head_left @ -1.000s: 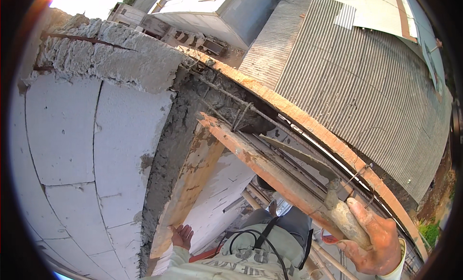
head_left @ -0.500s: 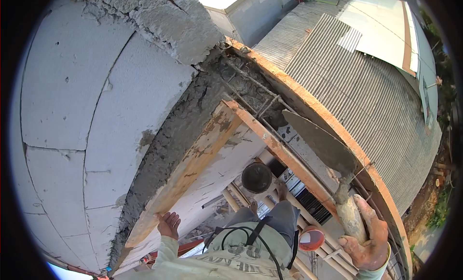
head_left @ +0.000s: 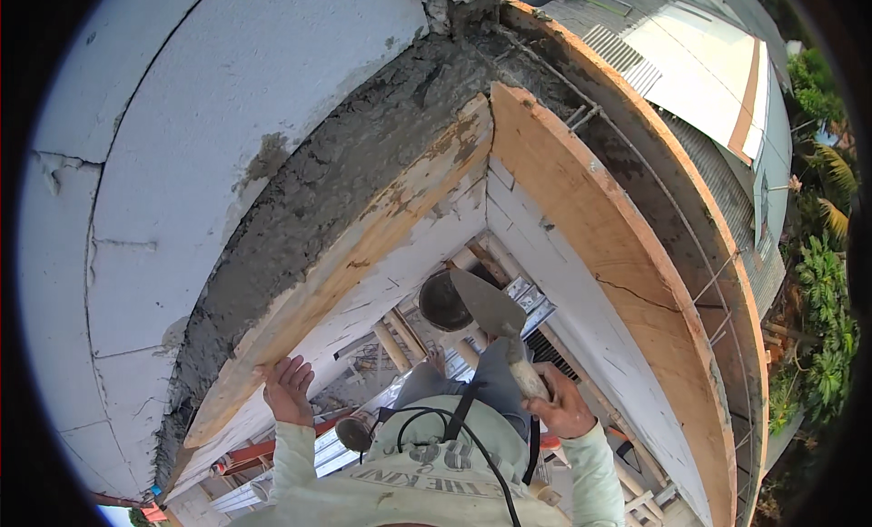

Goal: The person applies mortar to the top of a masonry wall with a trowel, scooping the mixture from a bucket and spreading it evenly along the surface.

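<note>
My right hand [head_left: 565, 402] is closed around the handle of a trowel [head_left: 490, 304]. Its grey, mortar-stained blade points up and left, partly in front of a round dark bucket [head_left: 443, 302] lower down. Beside the lower edge of the left wooden form board [head_left: 341, 273], my left hand [head_left: 288, 388] has its fingers apart, the nearest fingertips touching the wood. Wet grey concrete [head_left: 300, 200] fills the gap between that board and the white block wall [head_left: 182, 209].
A second form board [head_left: 590, 191] meets the first at a corner. Beyond it, steel bars [head_left: 636, 150] run through a trench bounded by an outer board [head_left: 677, 132]. Below are scaffold poles [head_left: 391, 345] and a red-brown container [head_left: 354, 430]. Corrugated roofing [head_left: 690, 141] and trees [head_left: 822, 336] lie outside.
My right hand has drawn the trowel from over the barred trench inward, to in front of my body. The view has shifted along the corner. My left hand stays at the board.
</note>
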Motion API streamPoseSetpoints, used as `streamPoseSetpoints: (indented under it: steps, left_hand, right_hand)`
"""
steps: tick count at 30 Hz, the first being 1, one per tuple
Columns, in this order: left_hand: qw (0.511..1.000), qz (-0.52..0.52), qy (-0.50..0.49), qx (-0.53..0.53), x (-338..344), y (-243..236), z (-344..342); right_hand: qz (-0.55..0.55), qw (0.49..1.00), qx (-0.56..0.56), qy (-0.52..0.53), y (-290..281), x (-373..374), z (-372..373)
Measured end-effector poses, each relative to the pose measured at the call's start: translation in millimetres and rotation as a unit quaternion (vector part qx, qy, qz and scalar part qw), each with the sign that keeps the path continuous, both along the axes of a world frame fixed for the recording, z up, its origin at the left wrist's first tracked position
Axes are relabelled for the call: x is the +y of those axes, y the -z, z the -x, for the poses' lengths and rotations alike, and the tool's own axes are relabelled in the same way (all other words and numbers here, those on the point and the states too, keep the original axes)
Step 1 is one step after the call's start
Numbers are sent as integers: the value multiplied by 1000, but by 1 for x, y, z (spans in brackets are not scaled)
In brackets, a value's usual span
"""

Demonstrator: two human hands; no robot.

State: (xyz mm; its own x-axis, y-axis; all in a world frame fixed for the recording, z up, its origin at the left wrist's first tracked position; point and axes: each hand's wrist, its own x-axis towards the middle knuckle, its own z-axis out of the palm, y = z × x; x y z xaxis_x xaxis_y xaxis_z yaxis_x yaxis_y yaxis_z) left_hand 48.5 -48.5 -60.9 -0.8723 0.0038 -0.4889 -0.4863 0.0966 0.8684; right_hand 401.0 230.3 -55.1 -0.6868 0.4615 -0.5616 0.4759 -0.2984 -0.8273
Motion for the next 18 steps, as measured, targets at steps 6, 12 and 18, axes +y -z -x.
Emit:
streamPoseSetpoints:
  steps: [6, 12, 18]
  left_hand:
    - [996, -39, 78, 16, -3, 8, 6]
    - [975, -96, 196, 52, -33, 37, 11]
    - [932, 168, 319, -36, -100, 202, -31]
  right_hand:
    - [-90, 984, -152, 12, 129, -28, 11]
    - [-264, 927, -256, -80, 272, -39, 17]
    - [-243, 875, -380, -175, 391, -54, 59]
